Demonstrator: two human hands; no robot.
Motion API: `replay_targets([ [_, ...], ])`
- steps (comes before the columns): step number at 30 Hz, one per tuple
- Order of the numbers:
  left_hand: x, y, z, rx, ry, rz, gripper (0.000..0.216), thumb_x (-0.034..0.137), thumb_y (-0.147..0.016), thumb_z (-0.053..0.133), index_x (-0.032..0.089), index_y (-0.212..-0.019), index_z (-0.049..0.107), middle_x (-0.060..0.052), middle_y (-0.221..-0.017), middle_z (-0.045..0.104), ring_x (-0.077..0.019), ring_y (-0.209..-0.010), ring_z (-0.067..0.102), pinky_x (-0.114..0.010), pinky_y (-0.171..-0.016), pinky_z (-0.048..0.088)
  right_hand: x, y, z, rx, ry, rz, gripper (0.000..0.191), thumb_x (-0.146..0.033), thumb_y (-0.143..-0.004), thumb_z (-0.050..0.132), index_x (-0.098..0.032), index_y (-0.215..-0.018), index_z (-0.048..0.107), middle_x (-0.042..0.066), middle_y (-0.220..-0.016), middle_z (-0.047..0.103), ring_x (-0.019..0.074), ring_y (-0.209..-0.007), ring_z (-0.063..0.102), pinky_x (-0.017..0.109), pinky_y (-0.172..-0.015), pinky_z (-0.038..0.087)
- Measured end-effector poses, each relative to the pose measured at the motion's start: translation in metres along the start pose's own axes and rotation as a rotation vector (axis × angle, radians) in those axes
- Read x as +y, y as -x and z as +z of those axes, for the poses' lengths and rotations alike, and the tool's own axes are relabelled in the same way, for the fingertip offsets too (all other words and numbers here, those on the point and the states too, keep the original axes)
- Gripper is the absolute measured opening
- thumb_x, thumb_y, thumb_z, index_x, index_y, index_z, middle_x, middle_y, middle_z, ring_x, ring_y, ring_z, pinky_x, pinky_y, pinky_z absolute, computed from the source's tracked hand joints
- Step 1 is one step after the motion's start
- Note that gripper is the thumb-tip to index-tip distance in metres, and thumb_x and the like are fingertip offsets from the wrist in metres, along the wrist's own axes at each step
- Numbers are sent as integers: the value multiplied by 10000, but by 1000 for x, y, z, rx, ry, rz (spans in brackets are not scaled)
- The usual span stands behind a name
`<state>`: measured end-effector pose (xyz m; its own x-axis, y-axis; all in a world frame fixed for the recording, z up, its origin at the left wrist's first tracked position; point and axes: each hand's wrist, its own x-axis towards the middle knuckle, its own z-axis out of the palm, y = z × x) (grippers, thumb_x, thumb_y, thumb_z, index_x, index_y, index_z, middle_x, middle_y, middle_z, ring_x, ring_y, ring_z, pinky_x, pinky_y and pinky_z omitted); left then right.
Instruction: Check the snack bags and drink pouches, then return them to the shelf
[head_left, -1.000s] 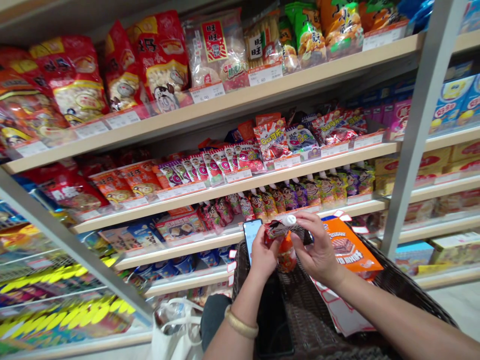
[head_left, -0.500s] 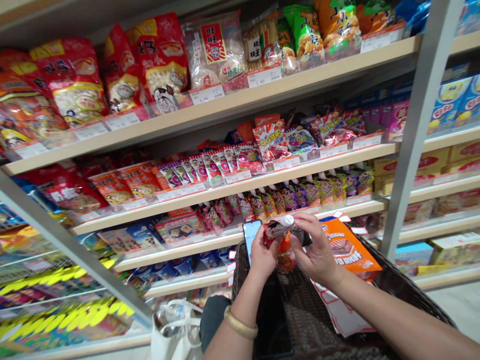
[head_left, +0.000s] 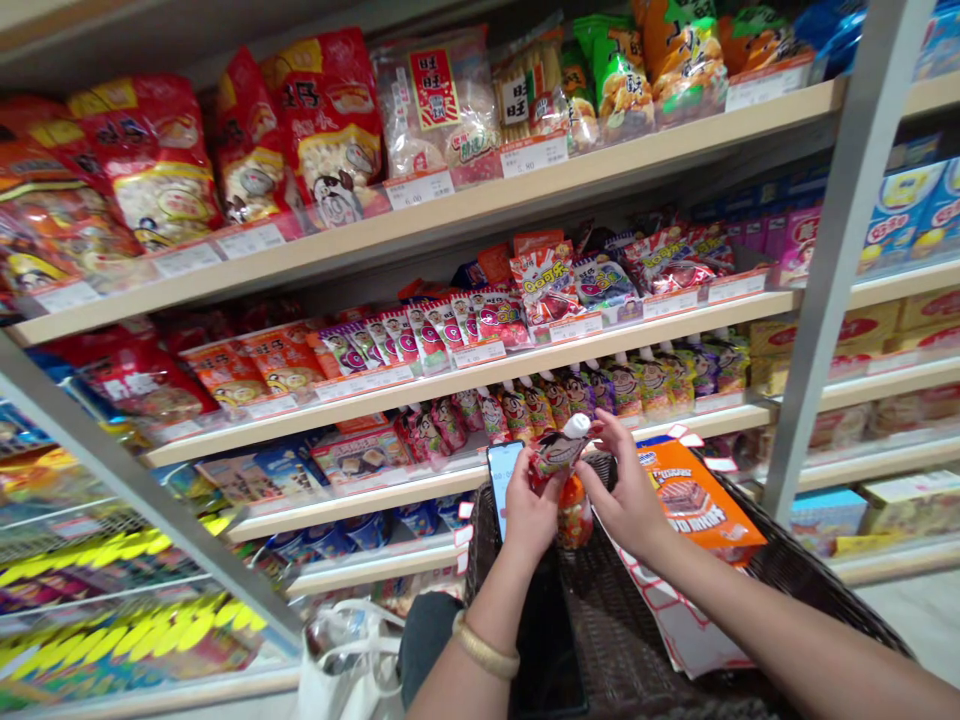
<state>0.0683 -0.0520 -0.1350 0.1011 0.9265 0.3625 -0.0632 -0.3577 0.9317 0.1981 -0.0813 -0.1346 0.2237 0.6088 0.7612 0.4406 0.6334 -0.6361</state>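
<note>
Right, both hands are busy over the basket (head_left: 814,565). The left hand (head_left: 529,515) is closed around a phone (head_left: 501,470), its thumb pressed on the lower end of a small pouch (head_left: 559,452), and the right hand (head_left: 630,500) pinches the same pouch just below its white cap. So the pouch sits between the two hands, above the basket and in front of the shelf (head_left: 480,372).

The risk, as I read it, is that crowded left hand. With a phone and slippery foil in one grip, the phone could slide out, and it hangs at the basket's far edge, so it might miss the basket and hit the floor. A hard squeeze near the cap could also crease the pouch.

Inside the basket lie an orange packet (head_left: 694,500) and red-edged paper sheets (head_left: 675,620). Around it, wooden shelves are packed with bright snack bags. A row of similar pouches (head_left: 600,385) stands just behind the hands, a grey post (head_left: 840,250) rises on the right, and a white bag (head_left: 352,650) hangs low on the left.
</note>
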Motion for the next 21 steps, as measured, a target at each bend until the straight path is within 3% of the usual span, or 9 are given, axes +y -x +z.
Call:
replay_targets([
  [3, -2, 0, 4, 39, -74, 55, 315, 266, -821, 634, 192, -1116, 549, -84, -1103, 694, -206, -1023, 663, -362, -960, 493, 11, -3, 4, -76, 21, 95, 311, -323, -890, 552, -214, -1180, 571, 115, -1140, 631, 256, -1052, 617, 450, -935, 512],
  [7, 9, 1, 5, 5, -282, 195, 296, 253, -898, 520, 177, -1183, 548, -120, -1185, 639, -234, -1143, 596, -425, -1045, 438, 13, -9, 5, -115, -42, 180, 241, -313, -894, 504, -207, -1091, 593, 97, -1040, 649, 218, -860, 649, 387, -809, 547],
  [10, 29, 2, -5, -35, -474, 356, 344, 201, -904, 486, 174, -1242, 543, -139, -1275, 558, -239, -1236, 519, -435, -1102, 383, 3, -17, 4, -123, -68, 151, 188, -276, -883, 502, -209, -1022, 610, 78, -986, 661, 221, -898, 640, 398, -876, 519],
  [13, 49, 2, -29, -51, -701, 472, 393, 198, -901, 494, 205, -1289, 552, -130, -1273, 511, -252, -1212, 498, -433, -1064, 409, -11, -29, 7, -174, -81, 60, 215, -195, -815, 547, -213, -1014, 625, 78, -1014, 665, 230, -950, 634, 387, -877, 512],
  [16, 59, -4, -62, 42, -937, 530, 388, 286, -911, 513, 247, -1289, 591, -114, -1155, 520, -274, -1095, 514, -458, -978, 450, -24, -44, 20, -241, -46, -52, 290, -115, -775, 555, -220, -1022, 666, 75, -1024, 656, 222, -962, 635, 365, -868, 509],
  [18, 57, -12, -84, 99, -1035, 515, 403, 327, -910, 516, 244, -1296, 598, -101, -1066, 521, -264, -993, 537, -448, -909, 483, -30, -56, 36, -291, 19, -91, 337, -74, -774, 542, -226, -1026, 708, 73, -1007, 658, 209, -941, 644, 344, -857, 510],
  [21, 45, -29, -113, 119, -1030, 457, 400, 242, -899, 503, 226, -1286, 602, -70, -987, 520, -214, -885, 586, -378, -836, 525, -33, -74, 67, -467, 149, -31, 397, -22, -776, 541, -240, -1042, 740, 52, -992, 724, 189, -920, 673, 294, -854, 503],
])
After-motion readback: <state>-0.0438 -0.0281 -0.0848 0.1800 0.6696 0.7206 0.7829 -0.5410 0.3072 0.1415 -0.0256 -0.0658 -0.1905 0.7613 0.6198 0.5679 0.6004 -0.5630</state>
